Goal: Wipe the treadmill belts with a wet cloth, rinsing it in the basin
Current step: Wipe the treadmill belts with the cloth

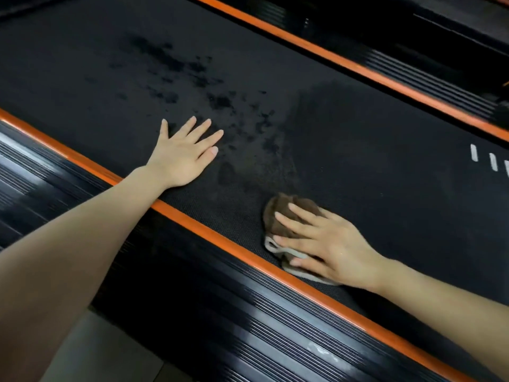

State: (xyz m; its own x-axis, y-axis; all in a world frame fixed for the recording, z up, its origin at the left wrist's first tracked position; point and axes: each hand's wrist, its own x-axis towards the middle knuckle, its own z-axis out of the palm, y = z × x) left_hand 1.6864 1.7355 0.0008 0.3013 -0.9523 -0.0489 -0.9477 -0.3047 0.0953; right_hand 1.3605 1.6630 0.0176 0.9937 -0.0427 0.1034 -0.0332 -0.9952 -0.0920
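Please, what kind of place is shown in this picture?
Probably a gym or fitness room. A black textured treadmill belt runs beside a ribbed black side rail with an orange edge, and a second orange-edged rail beyond suggests another machine.

We looked down on a black treadmill belt that ran from 10 o'clock to 4 o'clock. A near orange strip edged it on our side and a far orange strip on the other. Outside the near strip lay a black ribbed side rail. Dark wet splotches marked the belt toward 11 o'clock, and short white marks showed at 3 o'clock. Our left hand rested flat on the belt at 9 o'clock. A bunched brown cloth lay on the belt toward 5 o'clock, just beside the near strip, with our right hand pressing on it with straight fingers.
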